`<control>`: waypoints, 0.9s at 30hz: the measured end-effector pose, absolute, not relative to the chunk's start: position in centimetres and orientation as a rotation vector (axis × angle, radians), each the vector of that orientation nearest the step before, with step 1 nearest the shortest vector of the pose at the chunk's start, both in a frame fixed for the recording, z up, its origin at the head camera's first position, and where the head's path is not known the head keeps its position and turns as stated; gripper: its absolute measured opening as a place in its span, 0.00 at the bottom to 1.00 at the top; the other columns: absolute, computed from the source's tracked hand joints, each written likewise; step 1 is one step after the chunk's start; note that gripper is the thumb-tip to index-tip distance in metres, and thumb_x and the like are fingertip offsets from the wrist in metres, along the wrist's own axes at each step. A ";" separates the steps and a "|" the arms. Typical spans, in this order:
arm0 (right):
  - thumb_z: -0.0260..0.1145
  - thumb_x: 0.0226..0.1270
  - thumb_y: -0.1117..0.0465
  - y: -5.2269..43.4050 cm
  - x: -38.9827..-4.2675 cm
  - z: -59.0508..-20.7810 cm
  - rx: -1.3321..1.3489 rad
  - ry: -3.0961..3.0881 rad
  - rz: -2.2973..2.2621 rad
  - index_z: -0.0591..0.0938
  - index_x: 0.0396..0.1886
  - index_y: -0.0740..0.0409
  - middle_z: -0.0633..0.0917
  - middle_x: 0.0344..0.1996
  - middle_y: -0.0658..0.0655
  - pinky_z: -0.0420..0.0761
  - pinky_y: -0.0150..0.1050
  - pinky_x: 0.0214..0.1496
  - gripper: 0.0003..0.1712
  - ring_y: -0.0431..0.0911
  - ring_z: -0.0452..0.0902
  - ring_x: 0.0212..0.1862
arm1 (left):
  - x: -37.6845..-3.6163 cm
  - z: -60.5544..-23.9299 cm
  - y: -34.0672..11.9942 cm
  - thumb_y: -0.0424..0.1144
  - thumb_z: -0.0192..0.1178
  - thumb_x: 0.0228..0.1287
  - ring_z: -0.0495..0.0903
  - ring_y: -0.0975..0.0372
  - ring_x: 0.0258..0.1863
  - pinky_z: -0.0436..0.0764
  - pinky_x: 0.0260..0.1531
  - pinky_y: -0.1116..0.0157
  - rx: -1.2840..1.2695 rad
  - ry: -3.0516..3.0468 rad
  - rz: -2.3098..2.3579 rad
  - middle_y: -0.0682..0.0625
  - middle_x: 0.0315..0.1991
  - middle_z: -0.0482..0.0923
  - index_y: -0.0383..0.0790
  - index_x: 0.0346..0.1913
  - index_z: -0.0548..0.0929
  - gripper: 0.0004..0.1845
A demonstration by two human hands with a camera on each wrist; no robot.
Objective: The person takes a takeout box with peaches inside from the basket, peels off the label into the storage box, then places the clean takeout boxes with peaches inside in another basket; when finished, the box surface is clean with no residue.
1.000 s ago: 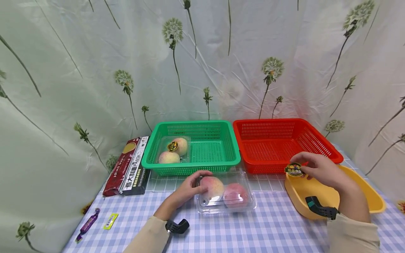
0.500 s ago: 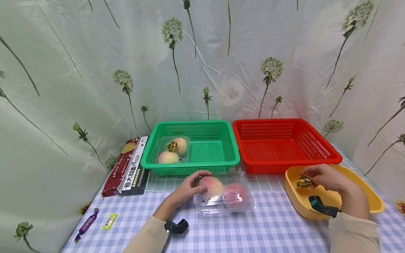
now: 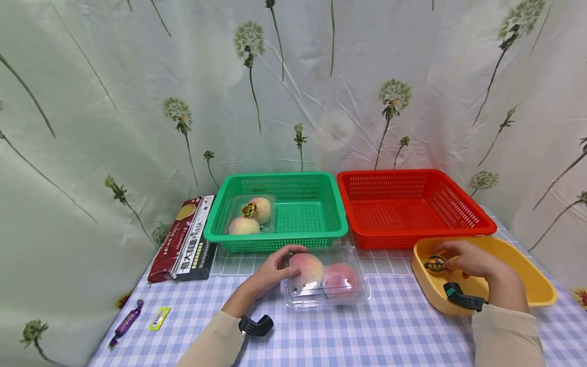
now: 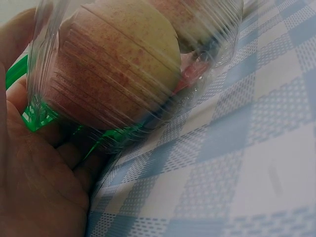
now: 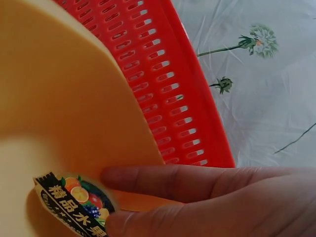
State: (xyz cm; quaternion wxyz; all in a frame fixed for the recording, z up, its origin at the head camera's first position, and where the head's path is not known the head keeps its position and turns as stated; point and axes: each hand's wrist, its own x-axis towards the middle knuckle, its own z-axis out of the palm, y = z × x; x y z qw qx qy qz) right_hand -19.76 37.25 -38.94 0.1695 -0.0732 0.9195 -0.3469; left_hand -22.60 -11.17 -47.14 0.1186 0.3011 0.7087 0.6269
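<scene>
With our left hand [image 3: 270,271] curled round the near-left end of the clear plastic clamshell of two peaches [image 3: 326,280], our right hand [image 3: 468,260] pinches the peeled round fruit sticker [image 3: 434,264] inside the yellow plastic bowl [image 3: 527,265] at near right; we judge releasing it comes next.

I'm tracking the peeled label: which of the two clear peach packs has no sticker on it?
The clear pack on the checked cloth, held by the left hand. The pack in the green basket carries its dark round sticker.
</scene>
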 end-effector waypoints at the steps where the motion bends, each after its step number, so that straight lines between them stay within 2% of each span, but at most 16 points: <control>1: 0.61 0.66 0.68 37.3 -19.8 -38.9 -0.211 2.615 -0.984 0.74 0.60 0.71 0.83 0.46 0.65 0.76 0.38 0.28 0.24 0.48 0.77 0.38 | -22.6 -47.1 -11.2 0.40 0.62 0.67 0.73 0.68 0.63 0.70 0.63 0.72 0.881 2.071 1.832 0.45 0.68 0.71 0.44 0.67 0.73 0.26; 7: 0.61 0.71 0.63 37.4 -20.0 -38.8 -0.162 2.651 -0.928 0.74 0.62 0.71 0.80 0.54 0.74 0.83 0.46 0.39 0.24 0.54 0.78 0.48 | -22.5 -46.9 -11.1 0.40 0.61 0.68 0.71 0.68 0.64 0.68 0.64 0.72 0.898 2.066 1.824 0.44 0.69 0.70 0.43 0.67 0.72 0.25; 13: 0.61 0.73 0.57 37.6 -19.9 -38.5 -0.136 2.715 -0.888 0.74 0.61 0.72 0.78 0.57 0.77 0.85 0.50 0.41 0.26 0.61 0.78 0.51 | -22.3 -46.7 -11.1 0.40 0.61 0.68 0.71 0.66 0.64 0.67 0.65 0.71 0.919 2.071 1.816 0.45 0.68 0.71 0.44 0.67 0.73 0.25; 20: 0.58 0.75 0.59 38.7 -19.4 -37.7 -0.174 2.773 -0.904 0.74 0.59 0.76 0.81 0.52 0.76 0.84 0.47 0.38 0.24 0.53 0.81 0.43 | -21.9 -45.7 -10.9 0.41 0.61 0.69 0.71 0.65 0.64 0.70 0.64 0.70 0.917 2.081 1.784 0.47 0.68 0.72 0.45 0.67 0.73 0.25; 24: 0.55 0.78 0.56 39.0 -19.2 -37.1 -0.124 2.819 -0.893 0.76 0.56 0.76 0.84 0.46 0.71 0.84 0.44 0.38 0.24 0.53 0.83 0.42 | -21.8 -45.3 -10.7 0.41 0.60 0.70 0.71 0.67 0.64 0.71 0.63 0.70 0.903 2.113 1.763 0.46 0.70 0.70 0.45 0.70 0.70 0.27; 27: 0.54 0.79 0.51 39.2 -18.9 -36.7 -0.036 2.891 -0.892 0.79 0.51 0.74 0.87 0.39 0.65 0.83 0.39 0.36 0.26 0.49 0.83 0.39 | -21.8 -44.8 -10.5 0.42 0.58 0.72 0.76 0.68 0.57 0.76 0.56 0.70 0.863 2.138 1.763 0.44 0.66 0.74 0.42 0.71 0.70 0.27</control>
